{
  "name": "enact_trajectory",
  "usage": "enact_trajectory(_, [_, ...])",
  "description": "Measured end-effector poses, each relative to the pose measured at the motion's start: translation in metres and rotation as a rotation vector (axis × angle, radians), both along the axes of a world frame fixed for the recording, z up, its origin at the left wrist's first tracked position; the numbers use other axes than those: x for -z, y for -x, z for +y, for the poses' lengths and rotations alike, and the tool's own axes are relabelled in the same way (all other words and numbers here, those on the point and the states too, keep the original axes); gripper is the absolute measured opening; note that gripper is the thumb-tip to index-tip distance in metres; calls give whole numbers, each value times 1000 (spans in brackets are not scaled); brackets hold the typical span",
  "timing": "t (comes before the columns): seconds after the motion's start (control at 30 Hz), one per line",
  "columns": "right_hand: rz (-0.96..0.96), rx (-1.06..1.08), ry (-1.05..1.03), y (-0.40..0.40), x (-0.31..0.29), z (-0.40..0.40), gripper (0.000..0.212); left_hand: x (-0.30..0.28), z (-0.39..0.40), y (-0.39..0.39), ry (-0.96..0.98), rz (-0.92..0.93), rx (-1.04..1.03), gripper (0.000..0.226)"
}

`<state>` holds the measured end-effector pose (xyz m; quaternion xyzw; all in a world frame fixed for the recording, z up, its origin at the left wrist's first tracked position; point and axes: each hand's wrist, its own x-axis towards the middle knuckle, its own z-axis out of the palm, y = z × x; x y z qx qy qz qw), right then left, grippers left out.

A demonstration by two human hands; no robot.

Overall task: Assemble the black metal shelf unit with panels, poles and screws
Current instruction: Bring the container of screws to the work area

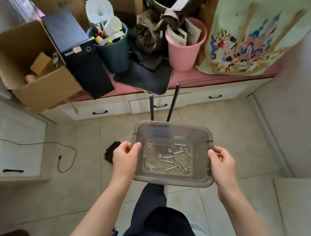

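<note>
Both hands, left hand (125, 157) and right hand (222, 165), grip the clear tray (171, 181), so neither is free. Two black poles (173, 102) rise just beyond its far rim, blocking a straight reach forward. Open tiled floor (82, 168) lies left; a cord (66, 159) loops there.

Single head-worn wide-angle view, facing forward and steeply down; close above left hand (124, 159) and right hand (221, 167), pale tiled floor (69, 195) beneath, pink-topped bench (201, 78) beyond.
</note>
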<state>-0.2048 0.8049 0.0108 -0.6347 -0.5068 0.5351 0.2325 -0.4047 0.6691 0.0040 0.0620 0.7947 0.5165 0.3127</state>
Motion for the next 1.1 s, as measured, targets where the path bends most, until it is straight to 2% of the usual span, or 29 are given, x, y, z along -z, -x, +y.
enact_trajectory(0.53, [-10, 227, -11, -18, -11, 161, 6, -10, 192, 7, -15, -47, 249, 40])
enact_trajectory(0.63, [-12, 243, 18, -33, -9, 182, 16, -12, 218, -4, -30, -51, 258, 32])
enact_trajectory(0.73, [-19, 238, 32, -52, -5, 206, 24, -10, 239, -23, -30, -53, 258, 28])
enact_trajectory(0.87, [16, 189, 45, -81, 2, 238, 14, -3, 266, -54, 11, -39, 219, 32])
enact_trajectory(1.0, [32, 106, 71, -114, 13, 267, 7, 5, 285, -91, 39, -8, 175, 25])
enact_trajectory(1.1, [24, 67, 77, -139, 27, 287, 8, 20, 296, -121, 72, 29, 179, 24])
